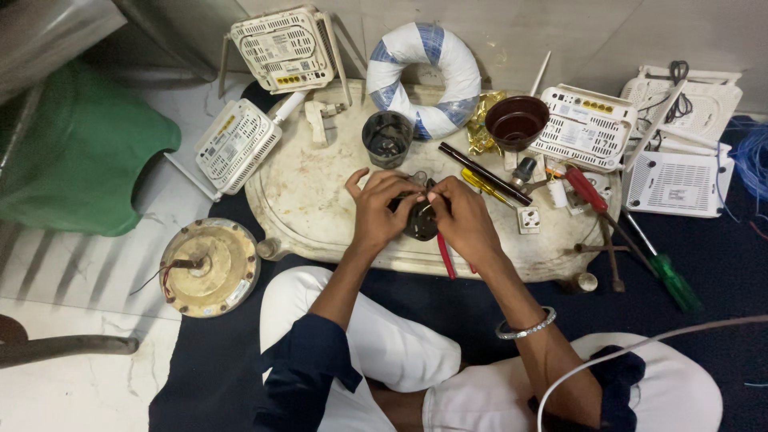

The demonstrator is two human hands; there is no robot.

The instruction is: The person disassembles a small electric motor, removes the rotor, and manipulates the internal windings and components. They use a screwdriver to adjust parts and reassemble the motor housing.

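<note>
A green plastic stool (pixel 76 152) fills the upper left of the frame; a worn white tray (pixel 320 200) spans the centre, with white routers (pixel 236 144) around it and a blue-and-white ring (pixel 424 68) at the top. A round motor housing (pixel 210 266) lies at lower left. At the tray's middle, the left hand (pixel 378 210) and right hand (pixel 462 218) close together around a small dark round part (pixel 420 222), fingers pinching it from both sides. Red-handled pliers (pixel 446 256) lie just beneath. The part sits near the tray's front edge; a slip could likely drop it into the person's lap, and the crowded screwdrivers (pixel 588 190) at right could be knocked.
</note>
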